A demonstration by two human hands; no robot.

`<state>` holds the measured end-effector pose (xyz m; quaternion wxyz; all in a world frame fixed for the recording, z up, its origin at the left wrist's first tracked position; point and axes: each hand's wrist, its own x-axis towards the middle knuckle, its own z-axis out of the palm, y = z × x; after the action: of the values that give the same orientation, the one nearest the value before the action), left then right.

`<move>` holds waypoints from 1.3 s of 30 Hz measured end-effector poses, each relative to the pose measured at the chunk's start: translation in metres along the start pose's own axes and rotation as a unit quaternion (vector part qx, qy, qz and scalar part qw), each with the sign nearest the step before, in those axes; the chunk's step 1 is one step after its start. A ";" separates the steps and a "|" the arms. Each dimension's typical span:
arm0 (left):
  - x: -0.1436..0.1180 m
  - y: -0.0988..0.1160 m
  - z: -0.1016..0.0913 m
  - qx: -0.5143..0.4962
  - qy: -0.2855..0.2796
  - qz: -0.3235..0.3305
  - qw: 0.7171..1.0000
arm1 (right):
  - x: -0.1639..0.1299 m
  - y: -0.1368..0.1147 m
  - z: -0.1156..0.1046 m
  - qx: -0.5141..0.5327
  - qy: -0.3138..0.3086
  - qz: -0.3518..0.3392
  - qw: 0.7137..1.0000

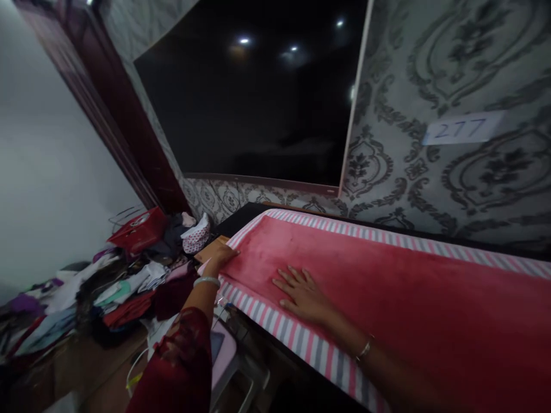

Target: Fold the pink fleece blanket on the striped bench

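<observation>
Apart, right fingers (298, 277) on red cloth (387, 269)

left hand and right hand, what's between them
In the head view, only a bare stretch of red fabric lies between the left hand and the right hand.

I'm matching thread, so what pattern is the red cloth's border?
The border has pink, grey and white stripes, clearest in the head view.

Black table (237, 219): red cloth (379, 258) spread under right fingers (297, 277), striped edging (301, 335) beyond and nearer than them. Dark tabletop shows past left fingers (229, 252).
</observation>
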<state>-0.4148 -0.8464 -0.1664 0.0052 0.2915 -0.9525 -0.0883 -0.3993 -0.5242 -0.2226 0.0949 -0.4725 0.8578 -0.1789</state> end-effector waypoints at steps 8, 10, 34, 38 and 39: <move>0.002 0.033 -0.002 0.065 0.047 0.073 0.994 | 0.001 0.004 -0.005 0.029 -0.005 -0.015 0.999; 0.001 0.059 0.001 0.076 0.092 0.157 0.980 | 0.001 0.003 -0.010 0.036 -0.018 -0.019 0.999; 0.041 0.145 0.059 0.068 0.041 0.205 0.975 | -0.004 0.100 -0.086 0.000 0.160 0.255 0.954; 0.035 0.147 0.043 0.057 0.042 0.244 0.967 | -0.035 0.153 -0.096 -0.020 0.147 0.361 0.921; 0.033 0.151 0.040 0.055 0.042 0.254 0.965 | -0.045 0.164 -0.097 -0.031 0.148 0.375 0.915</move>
<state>-0.5284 -0.7357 -0.1815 0.0509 0.0432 -0.9976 -0.0190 -0.5346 -0.3847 -0.1984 0.0120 -0.0868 0.9813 -0.1716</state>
